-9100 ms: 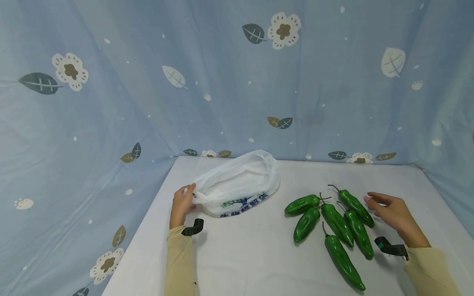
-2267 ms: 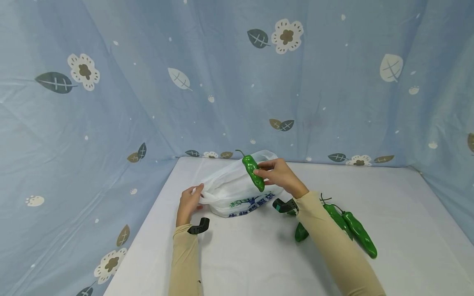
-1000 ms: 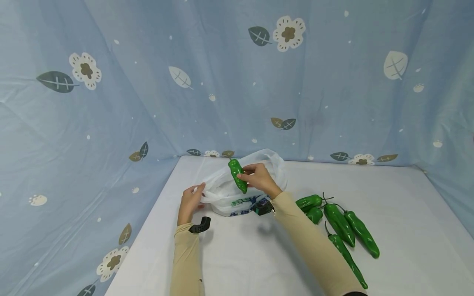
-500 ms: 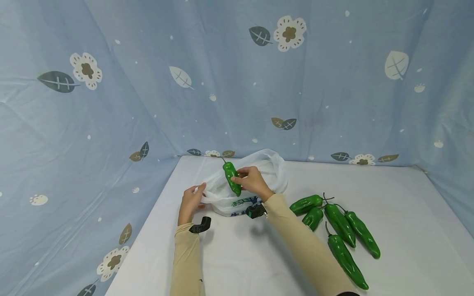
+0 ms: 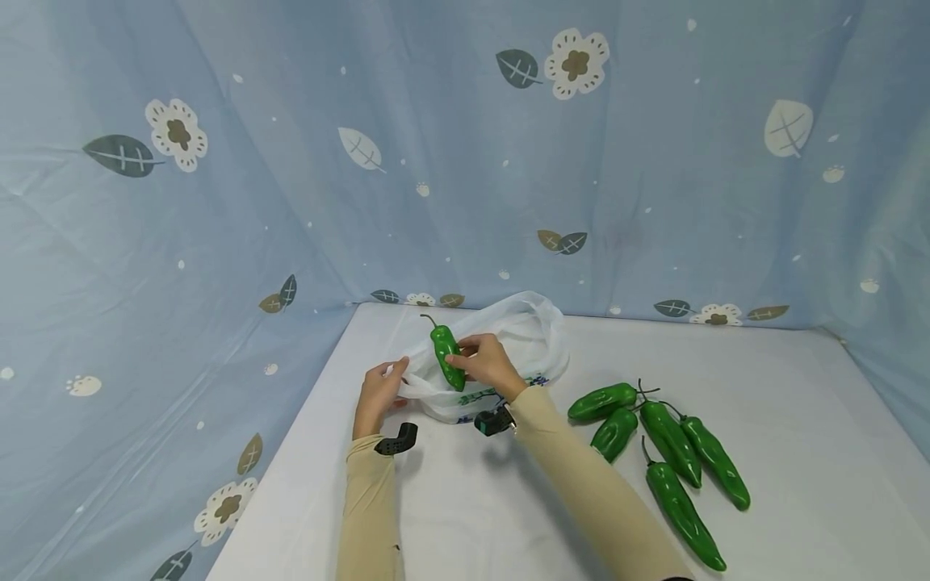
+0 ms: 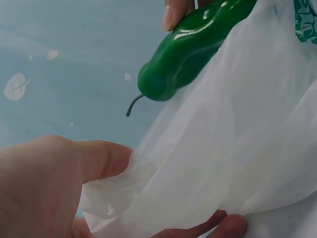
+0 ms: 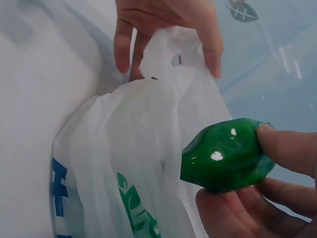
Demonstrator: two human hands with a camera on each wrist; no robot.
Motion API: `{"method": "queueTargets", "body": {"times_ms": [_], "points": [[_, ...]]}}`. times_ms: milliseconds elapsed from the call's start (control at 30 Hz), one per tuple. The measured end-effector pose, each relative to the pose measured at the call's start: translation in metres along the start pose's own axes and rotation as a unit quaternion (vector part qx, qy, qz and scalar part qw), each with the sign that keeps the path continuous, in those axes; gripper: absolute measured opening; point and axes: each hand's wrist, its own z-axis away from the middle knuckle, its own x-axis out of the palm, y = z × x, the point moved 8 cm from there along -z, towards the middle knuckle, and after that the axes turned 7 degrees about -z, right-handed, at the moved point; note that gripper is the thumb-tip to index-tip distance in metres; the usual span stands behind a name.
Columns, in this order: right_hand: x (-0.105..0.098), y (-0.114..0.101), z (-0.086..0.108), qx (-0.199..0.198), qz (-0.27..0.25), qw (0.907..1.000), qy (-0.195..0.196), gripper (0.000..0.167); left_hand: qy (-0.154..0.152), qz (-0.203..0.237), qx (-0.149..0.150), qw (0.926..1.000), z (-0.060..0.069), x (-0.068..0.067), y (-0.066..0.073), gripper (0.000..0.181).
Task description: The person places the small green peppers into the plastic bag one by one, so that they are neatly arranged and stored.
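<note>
At the left end of the white plastic bag, my left hand holds the bag's edge between thumb and fingers; the left wrist view shows the film bunched under the thumb. My right hand pinches a glossy green chili pepper over the bag's mouth, stem up and tilted left. In the right wrist view the pepper's lower tip passes behind the bag's near edge, so its end is hidden there. Green and blue print marks the bag's front.
Several more green peppers lie loosely grouped on the white tabletop, right of the bag. A blue curtain with flowers and leaves hangs behind and to the left. Each wrist wears a small black camera.
The right hand has taken a pepper from the group and carried it left to the bag, most recently shifting slightly left and down. The left hand keeps its hold on the bag's edge.
</note>
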Motion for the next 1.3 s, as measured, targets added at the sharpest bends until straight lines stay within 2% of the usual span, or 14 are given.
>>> {"method": "queueTargets", "body": {"times_ms": [600,1300], "points": [[0.015,0.01,0.001,0.01,0.037,0.9991,-0.019,0.047,0.0,0.001,0.009,1.0,-0.001,-0.001,0.002,0.065],[0.02,0.015,0.0,0.0,0.083,0.9964,-0.017,0.046,-0.003,-0.052,0.036,0.998,-0.001,0.001,0.007,0.061]]}}
